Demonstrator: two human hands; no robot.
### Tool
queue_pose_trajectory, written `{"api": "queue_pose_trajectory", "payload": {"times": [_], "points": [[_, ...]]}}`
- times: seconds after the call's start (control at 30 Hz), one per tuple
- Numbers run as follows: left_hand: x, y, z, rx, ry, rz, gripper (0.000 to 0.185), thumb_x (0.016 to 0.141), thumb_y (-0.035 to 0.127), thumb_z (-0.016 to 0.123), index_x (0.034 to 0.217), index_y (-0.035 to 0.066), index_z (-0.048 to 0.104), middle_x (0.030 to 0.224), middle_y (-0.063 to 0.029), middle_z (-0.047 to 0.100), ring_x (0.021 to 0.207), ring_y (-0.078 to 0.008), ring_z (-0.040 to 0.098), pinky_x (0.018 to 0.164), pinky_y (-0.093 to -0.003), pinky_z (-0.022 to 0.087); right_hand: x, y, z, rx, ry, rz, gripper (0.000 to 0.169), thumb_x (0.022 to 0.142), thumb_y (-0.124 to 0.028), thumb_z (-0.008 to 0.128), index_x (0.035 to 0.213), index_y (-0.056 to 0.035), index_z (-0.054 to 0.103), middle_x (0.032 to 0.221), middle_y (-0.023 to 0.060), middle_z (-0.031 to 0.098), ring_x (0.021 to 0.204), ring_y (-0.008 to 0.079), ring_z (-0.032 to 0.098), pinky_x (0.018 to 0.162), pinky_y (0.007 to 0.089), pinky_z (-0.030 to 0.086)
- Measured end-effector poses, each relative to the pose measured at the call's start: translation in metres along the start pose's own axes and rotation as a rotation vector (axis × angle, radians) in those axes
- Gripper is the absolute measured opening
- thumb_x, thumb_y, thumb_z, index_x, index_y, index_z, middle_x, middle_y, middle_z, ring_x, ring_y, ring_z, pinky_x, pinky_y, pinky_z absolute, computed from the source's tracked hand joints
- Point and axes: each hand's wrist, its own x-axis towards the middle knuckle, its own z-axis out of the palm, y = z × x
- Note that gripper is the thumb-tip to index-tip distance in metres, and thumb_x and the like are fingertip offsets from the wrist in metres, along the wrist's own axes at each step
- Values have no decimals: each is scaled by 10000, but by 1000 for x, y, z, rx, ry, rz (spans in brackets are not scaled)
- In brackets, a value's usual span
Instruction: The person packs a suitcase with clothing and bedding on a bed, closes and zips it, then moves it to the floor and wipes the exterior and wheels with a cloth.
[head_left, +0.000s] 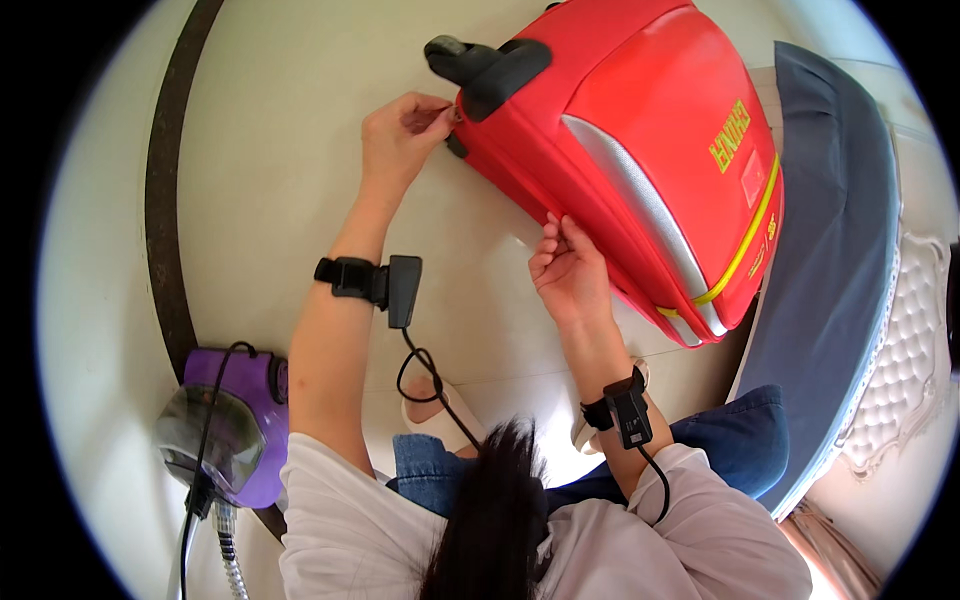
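A red wheeled suitcase (637, 112) rests on the tiled floor before me, with silver strips, a yellow band and printed lettering. One of its black wheels (448, 49) points toward the upper left. My left hand (401, 139) is at the suitcase's left corner, thumb and fingers pinched on its edge; a small part there, perhaps a zipper pull, is mostly hidden by the fingertips. Lower down, my right hand (571, 274) is palm up with curled fingers, its fingertips at the zippered side seam. Whether they grip the seam cannot be made out.
To my right is a bed with a grey cover (825, 225), its tufted headboard (889, 367) beyond. A purple canister vacuum cleaner (234, 367) with a hose stands at lower left. Black cables (442, 397) run from the devices strapped to my forearms.
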Motion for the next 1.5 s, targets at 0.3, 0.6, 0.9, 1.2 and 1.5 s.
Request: {"api": "queue_pose_trajectory", "payload": {"times": [0.3,0.6,0.9,1.2,1.5], "points": [[29,-4,-1,72,9,35,91,842,12,643,912,-37,670,770,-67,702,734,-127,678,669,-253,532,-6,-2,2,-89,-1,-3,125,928,-174,585,950,-55,621,772,3,578,663,83,523,598,216,452],[77,-15,19,-50,-88,128,94,844,13,645,921,-19,688,785,-50,690,686,-101,628,615,-238,512,-9,-2,5,-60,14,-16,133,917,-146,593,957,-20,609,724,14,531,639,108,462,573,231,389],[98,-46,36,-215,-54,28,210,832,41,678,1037,-3,685,825,-79,691,783,-104,644,689,-221,506,1,0,0,-49,12,33,135,917,-199,615,889,-69,590,710,-9,534,640,99,482,572,234,400],[27,-51,-40,112,93,-147,284,935,128,585,1179,-18,602,936,-84,679,799,-128,646,707,-246,526,13,5,-16,-44,-94,9,142,922,-221,626,843,-102,631,711,-18,589,630,87,541,564,241,442],[15,14,-33,323,76,-66,251,951,139,568,1146,-13,613,905,-74,673,769,-120,642,685,-240,529,14,7,-20,-11,-96,17,143,929,-200,613,860,-77,632,732,-12,594,640,86,538,573,237,454]]}}
